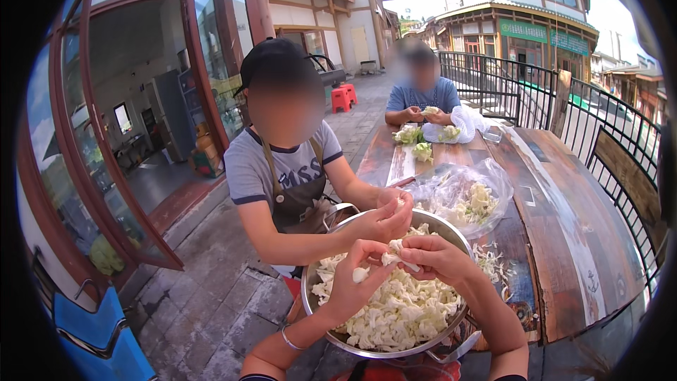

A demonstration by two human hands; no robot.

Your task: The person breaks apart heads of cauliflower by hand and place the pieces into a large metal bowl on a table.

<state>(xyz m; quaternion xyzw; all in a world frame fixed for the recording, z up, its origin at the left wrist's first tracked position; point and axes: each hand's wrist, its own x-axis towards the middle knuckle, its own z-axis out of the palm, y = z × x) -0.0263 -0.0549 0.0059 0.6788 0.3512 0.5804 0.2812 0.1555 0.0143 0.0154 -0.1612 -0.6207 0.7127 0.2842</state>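
A large metal pan [312, 296] with looped handles holds many small cauliflower florets [402, 312]. Above it, my left hand [365, 270] and my right hand [436, 259] meet at a piece of cauliflower [392, 255], which the fingers of both hands pinch. Another small pale piece [360, 275] lies against my left fingers. Just beyond, the hands of a person in a cap and apron [389, 217] hold a small piece over the pan's far side. A clear plastic bag [497, 174] with cauliflower pieces lies open on the table behind the pan.
A wooden-plank table [560, 254] extends right, with scraps [492, 264] beside the pan. At its far end a second person [423, 100] handles cauliflower near leafy pieces [407, 134] and white netting [465, 124]. Blue chair [106, 328] lower left; red stools [341, 98] behind; black railing [608, 111] right.
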